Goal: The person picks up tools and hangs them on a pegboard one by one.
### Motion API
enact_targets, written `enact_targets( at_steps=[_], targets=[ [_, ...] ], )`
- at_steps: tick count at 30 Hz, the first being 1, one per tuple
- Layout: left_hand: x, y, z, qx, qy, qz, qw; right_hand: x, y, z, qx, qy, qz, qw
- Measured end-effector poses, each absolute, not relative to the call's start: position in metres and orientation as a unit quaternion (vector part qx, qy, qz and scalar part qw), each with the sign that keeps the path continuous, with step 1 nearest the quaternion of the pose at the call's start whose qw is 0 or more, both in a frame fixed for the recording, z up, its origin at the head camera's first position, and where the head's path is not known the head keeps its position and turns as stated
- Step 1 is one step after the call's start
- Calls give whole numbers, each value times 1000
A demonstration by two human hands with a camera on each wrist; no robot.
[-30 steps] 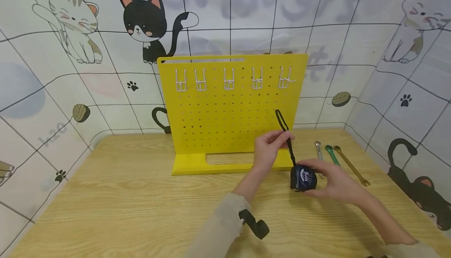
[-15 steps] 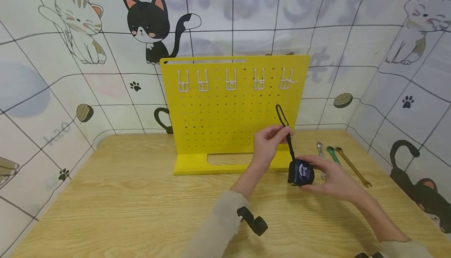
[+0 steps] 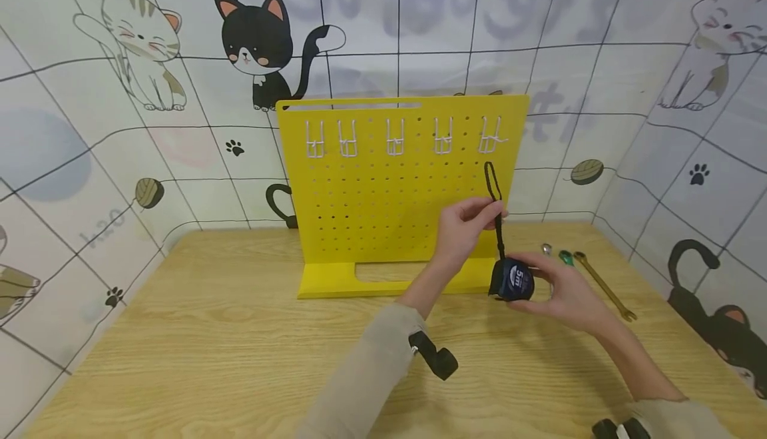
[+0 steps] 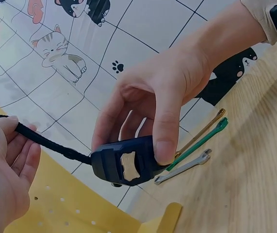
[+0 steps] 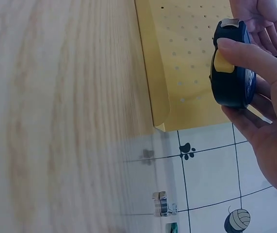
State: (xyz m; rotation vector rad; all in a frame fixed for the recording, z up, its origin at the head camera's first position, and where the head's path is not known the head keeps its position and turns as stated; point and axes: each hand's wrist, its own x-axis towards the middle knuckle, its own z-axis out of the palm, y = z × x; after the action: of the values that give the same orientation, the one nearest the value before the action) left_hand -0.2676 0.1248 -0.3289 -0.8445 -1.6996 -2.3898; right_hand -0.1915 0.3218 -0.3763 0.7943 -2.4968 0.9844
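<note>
A dark blue tape measure (image 3: 514, 280) marked "5m" is held in my right hand (image 3: 566, 292), fingers over its top and thumb beneath in the head view. Its black wrist strap (image 3: 500, 231) runs up to my left hand (image 3: 464, 229), which pinches it between thumb and fingers; the strap's loop stands above them. Both hands are in front of the right part of a yellow pegboard (image 3: 389, 219). In the left wrist view the tape measure (image 4: 128, 162) is off the table, the right thumb on its side. The right wrist view shows a yellow button (image 5: 223, 63) beside the thumb.
Several white wire hooks (image 3: 443, 136) hang in a row along the pegboard's upper part. On the table's right lie a gold wrench (image 3: 604, 286), a green wrench (image 4: 201, 143) and a silver wrench (image 4: 183, 167). A cat-print wall covering (image 3: 180, 146) stands behind.
Both hands have risen with the tape measure and its strap, closer to the pegboard. The strap's loop now reaches nearly to the rightmost hook. The head view has shifted slightly.
</note>
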Motion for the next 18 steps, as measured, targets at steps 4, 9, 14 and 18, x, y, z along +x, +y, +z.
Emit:
enact_targets(
  at_steps=[4,9,14,18],
  targets=[
    [-269,128,-323,-280,-564,-776,46,-193,321,-374,262,-884,345,175],
    [-271,132,-315,-292,-575,-763,48,-194,319,-370,248,-881,360,179],
    [-274,133,-308,-296,-589,-750,49,-198,316,-368,235,-881,368,183],
    [-277,133,-302,-294,-599,-743,50,-205,314,-367,233,-873,388,183]
  ],
)
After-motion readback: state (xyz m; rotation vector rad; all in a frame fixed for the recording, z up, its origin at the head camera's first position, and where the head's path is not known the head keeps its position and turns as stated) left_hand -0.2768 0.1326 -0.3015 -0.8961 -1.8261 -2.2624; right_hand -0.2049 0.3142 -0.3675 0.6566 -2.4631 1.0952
